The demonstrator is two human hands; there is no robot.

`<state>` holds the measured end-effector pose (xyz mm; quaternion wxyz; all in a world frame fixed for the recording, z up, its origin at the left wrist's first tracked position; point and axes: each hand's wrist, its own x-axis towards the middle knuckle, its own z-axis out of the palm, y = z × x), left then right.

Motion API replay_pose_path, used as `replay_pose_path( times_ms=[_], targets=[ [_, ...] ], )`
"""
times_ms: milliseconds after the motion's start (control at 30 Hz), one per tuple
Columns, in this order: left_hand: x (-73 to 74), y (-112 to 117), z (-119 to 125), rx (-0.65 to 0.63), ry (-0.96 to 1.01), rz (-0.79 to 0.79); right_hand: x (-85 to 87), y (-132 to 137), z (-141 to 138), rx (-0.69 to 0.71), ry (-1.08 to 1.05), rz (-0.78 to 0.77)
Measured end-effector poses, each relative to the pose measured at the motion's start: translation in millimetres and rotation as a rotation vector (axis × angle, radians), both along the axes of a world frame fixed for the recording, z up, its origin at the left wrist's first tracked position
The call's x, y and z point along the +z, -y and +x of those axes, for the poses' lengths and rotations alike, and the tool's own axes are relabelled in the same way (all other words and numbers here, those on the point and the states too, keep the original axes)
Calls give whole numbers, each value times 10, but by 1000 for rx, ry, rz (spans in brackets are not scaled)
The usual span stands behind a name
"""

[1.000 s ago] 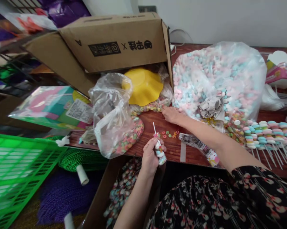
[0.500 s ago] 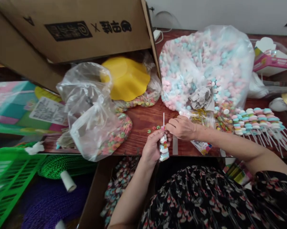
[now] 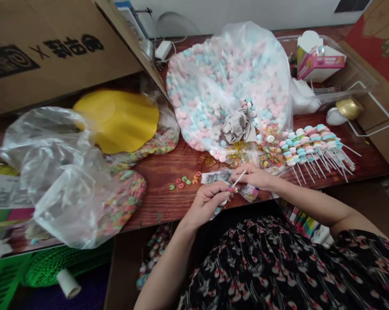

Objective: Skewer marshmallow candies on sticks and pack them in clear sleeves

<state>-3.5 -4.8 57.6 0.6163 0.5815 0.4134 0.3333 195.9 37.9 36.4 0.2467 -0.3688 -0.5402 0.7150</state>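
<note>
My left hand [image 3: 208,201] is closed around a candy skewer [image 3: 237,181], a white stick threaded with pastel sweets that are mostly hidden in my fist. My right hand [image 3: 254,176] pinches the free end of the same stick. Both hands meet at the front edge of the wooden table [image 3: 168,200]. Just left of them lie several small ring candies [image 3: 184,182]. A row of finished candy skewers [image 3: 310,143] lies to the right.
A large clear bag of pink and blue sweets [image 3: 226,82] stands behind my hands. A yellow bowl [image 3: 118,120] sits under a cardboard box [image 3: 55,47]. A crumpled bag of coloured rings [image 3: 74,181] lies at the left. A pink box [image 3: 318,60] stands far right.
My right hand came back from the ring candies to the stick and now pinches its end. The skewer tilted from upright to slanting right. The view swung to the right.
</note>
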Motion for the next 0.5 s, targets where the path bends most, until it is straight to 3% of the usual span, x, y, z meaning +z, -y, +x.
replay_pose_path(
  times_ms=[133, 200, 267, 400, 433, 500],
  targets=[
    [-24, 32, 90, -52, -53, 41, -11, 35, 121, 28, 3, 59],
    [-59, 43, 108, 19, -61, -37, -5, 60, 201, 8, 3, 105],
    [-108, 39, 123, 159, -47, -165, 17, 109, 279, -113, 57, 204],
    [-217, -12, 205, 359, 31, -345, 67, 266, 308, -537, 188, 608],
    [-240, -25, 240, 371, 60, -356, 65, 303, 273, -568, 199, 743],
    [-275, -41, 311, 377, 117, -347, 35, 352, 167, -495, 229, 1000]
  ],
)
